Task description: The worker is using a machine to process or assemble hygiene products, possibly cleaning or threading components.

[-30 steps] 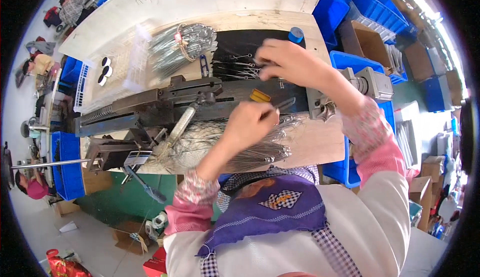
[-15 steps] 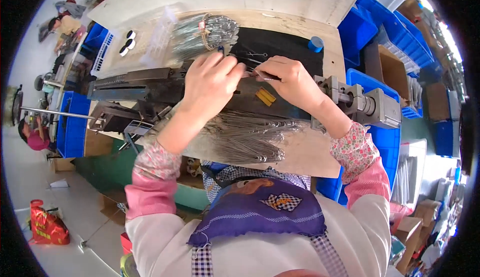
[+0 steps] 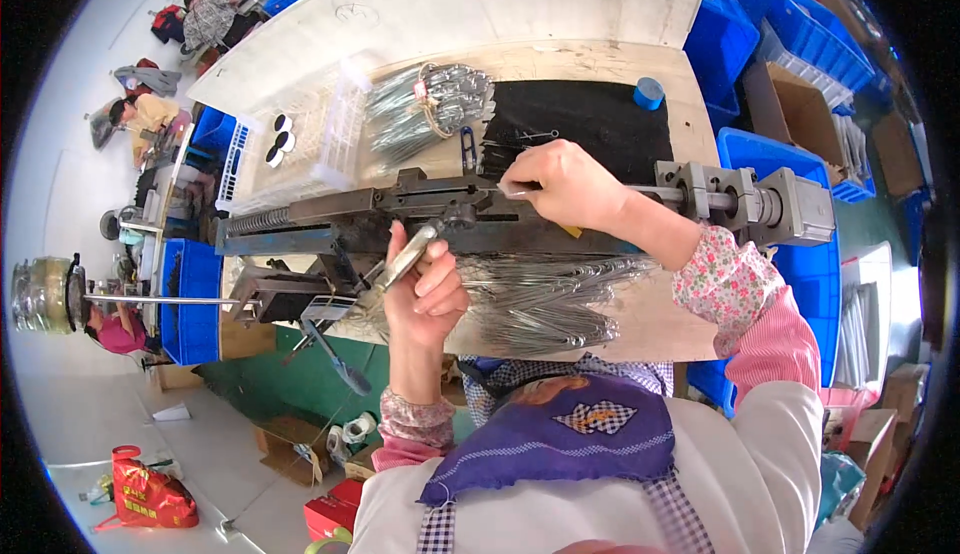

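Observation:
My left hand (image 3: 428, 294) is closed around a metal lever (image 3: 407, 256) on the near side of a long dark metal bench machine (image 3: 340, 206). My right hand (image 3: 572, 186) pinches something thin at the machine's middle; the fingers hide most of it. Just below the machine lies a pile of thin metal wire rods (image 3: 545, 304) with looped ends. Behind it, a tied bundle of similar wire rods (image 3: 440, 104) rests beside a dark blue hand tool (image 3: 468, 149). A single looped wire piece (image 3: 538, 135) lies on the black mat (image 3: 590, 114) beyond my right hand.
A clear plastic basket (image 3: 325, 144) with black-and-white oval pieces stands at the back left. A blue round object (image 3: 648, 94) sits by the mat's far corner. A cylindrical metal unit (image 3: 780, 209) ends the machine at right, near blue bins (image 3: 735, 54). Other people work far left.
My left hand has left my right hand's side, come down toward me and closed on the lever. The right hand stays near the machine's middle. The whole view has shifted slightly.

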A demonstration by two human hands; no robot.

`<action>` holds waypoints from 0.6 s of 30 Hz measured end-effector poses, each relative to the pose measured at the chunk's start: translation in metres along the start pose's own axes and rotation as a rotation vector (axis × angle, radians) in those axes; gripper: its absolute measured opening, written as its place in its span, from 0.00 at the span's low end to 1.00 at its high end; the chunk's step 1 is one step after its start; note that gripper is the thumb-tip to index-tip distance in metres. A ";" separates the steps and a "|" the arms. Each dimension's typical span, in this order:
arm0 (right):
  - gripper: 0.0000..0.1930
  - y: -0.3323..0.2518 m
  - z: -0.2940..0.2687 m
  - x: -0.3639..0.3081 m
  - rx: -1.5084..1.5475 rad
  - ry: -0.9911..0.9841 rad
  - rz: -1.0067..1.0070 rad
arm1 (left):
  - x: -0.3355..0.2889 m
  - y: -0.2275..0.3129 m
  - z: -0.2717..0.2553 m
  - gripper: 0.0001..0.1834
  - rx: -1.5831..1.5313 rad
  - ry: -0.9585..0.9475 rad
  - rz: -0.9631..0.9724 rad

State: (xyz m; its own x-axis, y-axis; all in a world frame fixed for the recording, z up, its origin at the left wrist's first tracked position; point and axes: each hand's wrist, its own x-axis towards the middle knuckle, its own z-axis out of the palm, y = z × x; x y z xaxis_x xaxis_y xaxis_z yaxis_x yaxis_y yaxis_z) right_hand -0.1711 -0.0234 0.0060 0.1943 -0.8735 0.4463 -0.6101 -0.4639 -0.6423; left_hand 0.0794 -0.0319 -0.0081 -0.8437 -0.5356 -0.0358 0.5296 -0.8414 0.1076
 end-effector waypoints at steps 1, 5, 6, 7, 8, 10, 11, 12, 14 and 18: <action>0.09 -0.002 0.001 -0.001 -0.007 -0.030 0.041 | -0.001 0.001 0.014 0.31 0.031 0.001 -0.034; 0.08 -0.005 0.001 0.000 -0.029 -0.048 0.042 | 0.002 -0.011 0.042 0.32 -0.031 -0.024 -0.054; 0.07 -0.004 0.001 -0.002 -0.014 -0.039 0.026 | 0.002 -0.011 0.041 0.30 -0.046 -0.038 -0.056; 0.06 -0.004 0.000 -0.004 0.002 -0.028 0.012 | 0.002 -0.013 0.041 0.30 -0.054 -0.030 -0.055; 0.06 -0.004 -0.002 -0.004 -0.032 -0.050 0.026 | 0.003 -0.015 0.042 0.29 -0.056 -0.024 -0.044; 0.06 -0.002 -0.001 -0.004 -0.023 -0.055 0.016 | 0.005 -0.019 0.047 0.27 -0.057 0.016 -0.003; 0.06 -0.001 0.000 -0.005 -0.018 -0.054 0.005 | 0.005 -0.023 0.040 0.26 0.050 0.030 -0.018; 0.06 -0.002 0.004 0.001 0.000 -0.079 -0.017 | 0.009 -0.046 0.047 0.24 0.615 0.379 0.022; 0.06 -0.010 0.004 0.004 0.027 -0.111 0.037 | 0.015 -0.072 0.001 0.21 1.459 0.648 0.254; 0.06 -0.012 -0.003 -0.004 -0.037 -0.085 0.002 | 0.017 -0.071 -0.030 0.19 1.806 0.527 0.402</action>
State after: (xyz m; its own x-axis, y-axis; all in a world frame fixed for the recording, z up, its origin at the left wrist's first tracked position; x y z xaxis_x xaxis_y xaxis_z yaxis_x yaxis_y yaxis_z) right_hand -0.1664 -0.0136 0.0135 0.2564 -0.8846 0.3895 -0.6380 -0.4576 -0.6193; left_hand 0.0302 0.0161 -0.0465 -0.4220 -0.9059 0.0350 -0.3403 0.1941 0.9201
